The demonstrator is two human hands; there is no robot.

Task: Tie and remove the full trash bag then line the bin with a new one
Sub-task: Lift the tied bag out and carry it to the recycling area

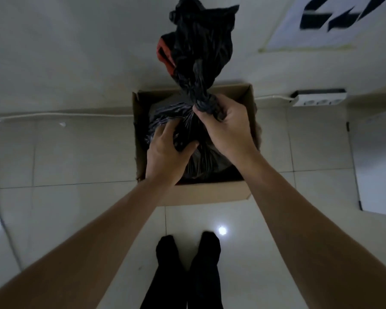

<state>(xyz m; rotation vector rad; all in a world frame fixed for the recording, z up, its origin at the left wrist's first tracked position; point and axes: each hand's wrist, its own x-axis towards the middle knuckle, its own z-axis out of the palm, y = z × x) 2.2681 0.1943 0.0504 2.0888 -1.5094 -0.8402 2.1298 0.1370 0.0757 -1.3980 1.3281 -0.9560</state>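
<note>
A full black trash bag [201,157] sits inside an open cardboard box [210,194] that serves as the bin, on the tiled floor against the wall. The bag's loose top [201,47] stands up above the box, gathered into a twisted neck, with a red strip showing on its left side. My right hand [223,126] grips the twisted neck just above the bag's body. My left hand [165,150] grips the bag's bulging body at the left, thumb and fingers pinching the plastic.
A white power strip [319,98] lies at the wall's foot to the right of the box, its cable [54,117] running along the wall. A white sheet with black marks [325,21] is taped on the wall. My two dark-socked feet [187,253] stand just before the box.
</note>
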